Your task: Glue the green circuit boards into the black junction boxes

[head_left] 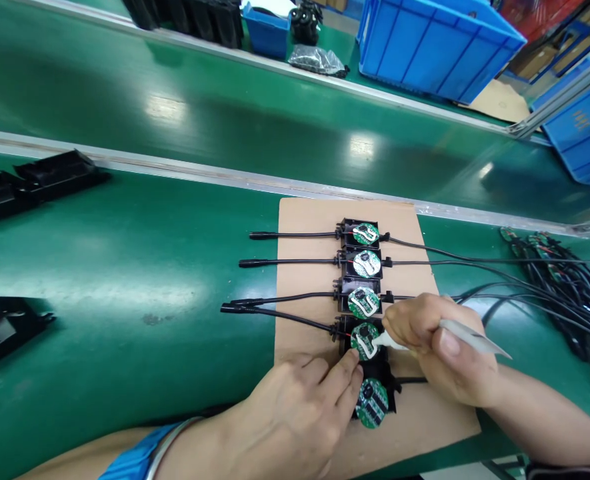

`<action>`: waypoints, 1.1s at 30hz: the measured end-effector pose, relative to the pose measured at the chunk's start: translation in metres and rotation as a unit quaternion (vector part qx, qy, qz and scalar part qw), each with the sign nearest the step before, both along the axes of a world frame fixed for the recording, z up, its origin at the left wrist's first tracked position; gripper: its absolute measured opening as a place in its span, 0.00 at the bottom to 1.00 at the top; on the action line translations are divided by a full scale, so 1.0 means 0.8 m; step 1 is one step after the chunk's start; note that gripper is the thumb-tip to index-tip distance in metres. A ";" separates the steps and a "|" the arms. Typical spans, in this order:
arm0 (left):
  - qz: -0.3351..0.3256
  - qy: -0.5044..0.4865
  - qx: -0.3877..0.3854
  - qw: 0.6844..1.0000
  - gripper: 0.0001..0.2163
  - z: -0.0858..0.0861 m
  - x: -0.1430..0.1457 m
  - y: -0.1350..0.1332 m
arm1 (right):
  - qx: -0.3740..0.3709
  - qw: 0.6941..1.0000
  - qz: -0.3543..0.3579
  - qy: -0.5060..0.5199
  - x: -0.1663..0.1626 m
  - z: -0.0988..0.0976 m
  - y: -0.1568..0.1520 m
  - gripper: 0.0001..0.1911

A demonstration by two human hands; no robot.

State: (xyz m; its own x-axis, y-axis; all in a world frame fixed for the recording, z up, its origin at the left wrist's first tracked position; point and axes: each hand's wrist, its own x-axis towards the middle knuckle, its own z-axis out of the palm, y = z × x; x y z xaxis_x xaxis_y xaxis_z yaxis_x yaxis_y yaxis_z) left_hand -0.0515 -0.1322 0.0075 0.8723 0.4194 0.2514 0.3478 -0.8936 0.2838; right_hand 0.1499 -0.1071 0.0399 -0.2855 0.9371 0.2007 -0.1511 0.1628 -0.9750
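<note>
A row of black plastic housings [359, 287] lies on cardboard, with round green circuit boards [365, 302] on them. White paste lines show on the upper boards. My right hand [439, 343] is closed round a white squeeze tube [467, 337]; its nozzle touches the second board from the bottom [362, 341], at a white paste line. My left hand [309, 407] lies flat with fingers stretched out, fingertips against that board's lower edge and the housing; its thumb is hidden. The lowest board [373, 403], beside my left fingers, shows no white paste.
Under the housings is a cardboard sheet [305, 217] on the green table [175, 267]. Black cables [299, 261] run out both sides, toward a cable bundle [569, 287] at right. Empty black housings [59, 175] lie left. Beyond the raised ledge stands a blue crate [435, 53].
</note>
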 end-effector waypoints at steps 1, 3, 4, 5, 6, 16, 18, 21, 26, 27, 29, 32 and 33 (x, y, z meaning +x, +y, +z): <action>-0.001 0.002 -0.001 1.000 0.19 0.000 0.000 0.000 | 0.003 1.000 -0.002 0.005 -0.002 -0.002 0.003 0.15; -0.003 0.007 -0.005 1.000 0.19 0.000 0.000 0.001 | 0.010 1.000 -0.004 0.015 -0.004 -0.006 0.007 0.15; -0.004 0.009 -0.006 1.000 0.20 0.000 0.000 0.001 | 0.014 1.000 -0.004 0.018 -0.004 -0.007 0.008 0.15; -0.004 0.010 -0.007 1.000 0.20 -0.001 0.000 0.001 | 0.016 1.000 -0.003 0.019 -0.004 -0.008 0.009 0.15; -0.004 0.010 -0.008 1.000 0.20 -0.001 0.000 0.000 | 0.015 1.000 -0.001 0.018 -0.002 -0.007 0.009 0.15; -0.091 -0.005 0.039 0.995 0.14 0.017 -0.001 -0.018 | -0.018 0.997 -0.012 0.070 -0.007 0.011 -0.011 0.16; -0.081 -0.008 0.050 0.995 0.14 0.015 0.000 -0.021 | 0.003 0.997 -0.009 0.082 -0.017 0.003 -0.006 0.15; -0.068 -0.030 0.073 0.995 0.13 0.009 0.000 -0.023 | 0.022 0.996 -0.002 0.085 -0.027 -0.008 0.004 0.14; -0.067 -0.040 0.072 0.994 0.13 0.002 0.000 -0.025 | 0.031 0.997 0.008 0.067 -0.031 -0.008 0.010 0.13; -0.065 -0.043 0.070 0.994 0.13 0.002 0.000 -0.025 | 0.034 0.997 0.007 0.067 -0.031 -0.008 0.010 0.13; -0.061 -0.048 0.069 0.995 0.13 0.003 0.001 -0.025 | 0.040 0.997 0.005 0.065 -0.030 -0.009 0.010 0.13; -0.059 -0.048 0.070 0.995 0.13 0.003 0.002 -0.025 | 0.042 0.998 0.010 0.051 -0.028 -0.013 0.011 0.13; -0.060 -0.048 0.070 0.995 0.13 0.004 0.002 -0.024 | 0.041 0.998 0.013 0.042 -0.027 -0.014 0.012 0.12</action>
State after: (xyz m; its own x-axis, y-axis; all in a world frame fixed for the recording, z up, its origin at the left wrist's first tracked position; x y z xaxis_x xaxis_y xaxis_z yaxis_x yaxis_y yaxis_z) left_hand -0.0503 -0.1517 0.0103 0.8828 0.2692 0.3850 0.2141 -0.9600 0.1804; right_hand 0.1286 -0.0975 0.0291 -0.2895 0.9089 0.3001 -0.2364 0.2359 -0.9426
